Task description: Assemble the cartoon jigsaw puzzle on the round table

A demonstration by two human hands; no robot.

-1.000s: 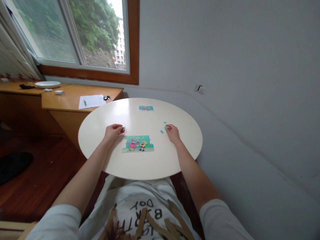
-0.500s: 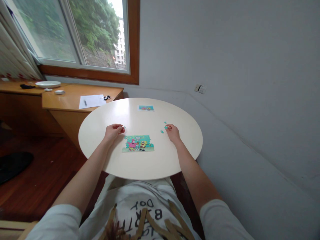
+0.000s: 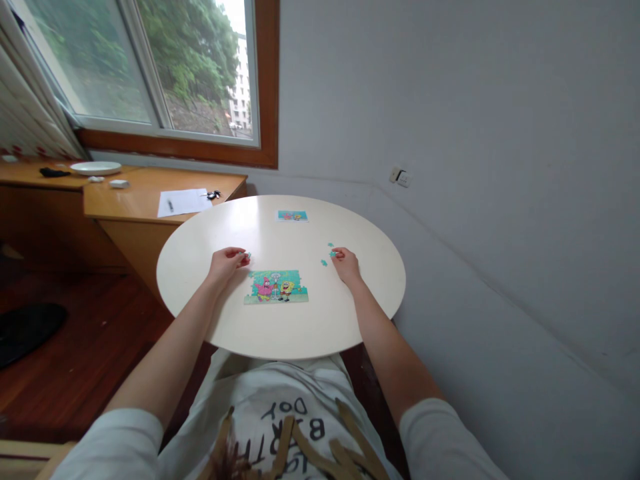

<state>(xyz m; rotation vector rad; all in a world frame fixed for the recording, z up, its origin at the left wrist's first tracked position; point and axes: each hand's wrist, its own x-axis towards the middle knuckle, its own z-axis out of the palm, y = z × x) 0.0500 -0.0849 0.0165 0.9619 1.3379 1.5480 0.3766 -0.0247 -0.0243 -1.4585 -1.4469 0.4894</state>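
Observation:
My left hand is closed in a pinch on a small pale jigsaw piece, just beyond the left corner of the puzzle. That partly assembled jigsaw puzzle lies flat, showing pink and yellow cartoon figures on turquoise, with uneven upper and side edges. To its right, my right hand has its fingertips closed on a turquoise jigsaw piece at the table surface. Two loose turquoise pieces lie by those fingers: one piece nearer me, another piece farther off.
A picture card with a similar cartoon lies at the far side of the round white table. Behind on the left, a wooden desk carries paper, keys and a white plate. A wall stands to the right.

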